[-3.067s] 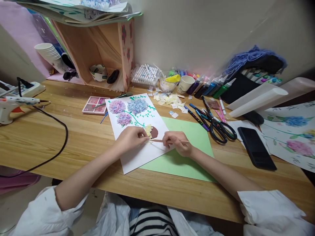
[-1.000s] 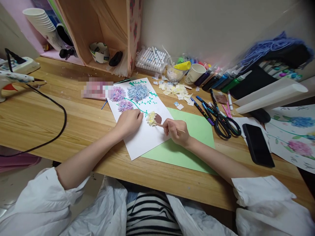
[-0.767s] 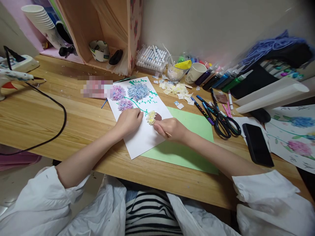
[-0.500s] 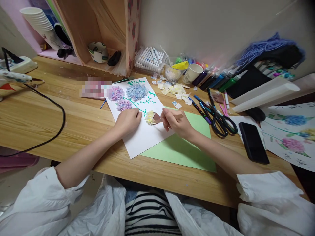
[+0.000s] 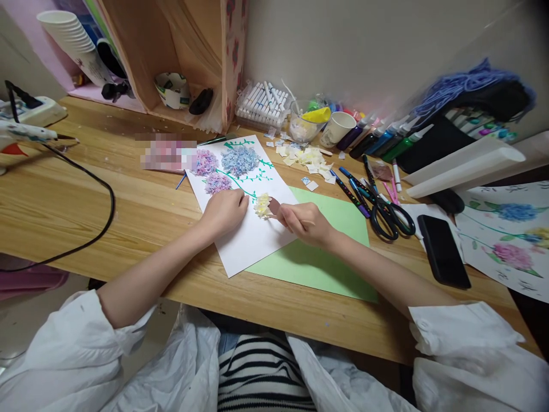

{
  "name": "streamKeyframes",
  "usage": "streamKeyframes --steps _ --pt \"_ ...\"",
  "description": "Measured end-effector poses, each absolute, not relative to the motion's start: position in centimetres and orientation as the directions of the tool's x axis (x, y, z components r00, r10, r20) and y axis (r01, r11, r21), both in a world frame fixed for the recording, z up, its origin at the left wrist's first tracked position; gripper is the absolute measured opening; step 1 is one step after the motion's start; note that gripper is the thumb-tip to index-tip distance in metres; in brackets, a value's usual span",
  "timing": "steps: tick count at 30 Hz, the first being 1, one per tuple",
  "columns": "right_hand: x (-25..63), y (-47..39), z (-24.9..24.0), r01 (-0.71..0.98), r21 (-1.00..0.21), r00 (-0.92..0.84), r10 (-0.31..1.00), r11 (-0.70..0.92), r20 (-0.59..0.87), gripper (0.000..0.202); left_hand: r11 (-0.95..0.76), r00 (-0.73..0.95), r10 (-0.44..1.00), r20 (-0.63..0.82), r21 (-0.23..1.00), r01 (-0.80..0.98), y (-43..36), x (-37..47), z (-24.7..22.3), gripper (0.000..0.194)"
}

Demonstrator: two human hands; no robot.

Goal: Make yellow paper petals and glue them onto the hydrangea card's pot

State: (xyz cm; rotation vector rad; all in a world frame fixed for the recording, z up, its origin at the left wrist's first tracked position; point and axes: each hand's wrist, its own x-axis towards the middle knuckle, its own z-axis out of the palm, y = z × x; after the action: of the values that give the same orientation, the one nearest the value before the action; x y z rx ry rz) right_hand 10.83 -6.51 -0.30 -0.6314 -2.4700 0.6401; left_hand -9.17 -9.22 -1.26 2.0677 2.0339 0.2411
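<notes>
A white sheet of paper [image 5: 244,252] lies at a slant on the table, bearing blue [image 5: 240,160] and purple-pink [image 5: 203,163] paper-scrap flower heads with green drawn stems. My left hand [image 5: 225,213] rests on its left part, fingers curled under. Lower on the sheet, pale yellow scraps [image 5: 262,206] cover the left of a brown round patch [image 5: 273,205]. Beside that patch my right hand [image 5: 306,222] is closed on a thin wooden stick [image 5: 307,221], its tip near the yellow scraps. A green sheet [image 5: 334,269] lies partly beneath the white one.
Behind the sheet are loose yellow scraps [image 5: 311,157], a marker box [image 5: 262,106], a clear bowl [image 5: 302,127] and a paper cup [image 5: 338,129]. Black-handled scissors [image 5: 384,220], pens and a phone [image 5: 444,250] lie right. A glue gun [image 5: 28,136] with its cord is left.
My right hand has lowered slightly, and the stick in it now lies flatter, closer to the yellow scraps. My left hand stays on the paper.
</notes>
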Motion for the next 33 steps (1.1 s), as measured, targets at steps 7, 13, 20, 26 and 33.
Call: streamKeyframes --steps 7,13,20,26,33 --pt "9.5 -5.1 0.9 0.327 -0.666 -0.768 0.599 0.671 0.226 0.051 -0.025 0.033 0.999 -0.026 0.271 0.962 -9.2 -9.2 -1.4 0.04" --pt "8.1 -4.4 0.9 0.328 -0.903 -0.551 0.833 0.279 0.057 0.052 -0.014 0.025 0.999 -0.039 0.268 0.963 -9.2 -9.2 -1.3 0.039" --pt "9.6 -6.6 0.1 0.244 -0.88 -0.495 0.833 0.407 0.248 0.051 -0.021 0.03 0.999 -0.027 0.271 0.962 -9.2 -9.2 -1.4 0.039" --pt "9.8 -6.4 -0.7 0.298 -0.802 -0.539 0.785 0.518 0.306 0.049 -0.016 0.027 0.999 -0.036 0.272 0.962 -9.3 -9.2 -1.3 0.039" --pt "9.5 -5.6 -0.3 0.178 -0.32 -0.903 0.284 0.93 0.322 0.045 -0.011 0.02 0.999 -0.029 0.264 0.964 -9.4 -9.1 -1.3 0.038"
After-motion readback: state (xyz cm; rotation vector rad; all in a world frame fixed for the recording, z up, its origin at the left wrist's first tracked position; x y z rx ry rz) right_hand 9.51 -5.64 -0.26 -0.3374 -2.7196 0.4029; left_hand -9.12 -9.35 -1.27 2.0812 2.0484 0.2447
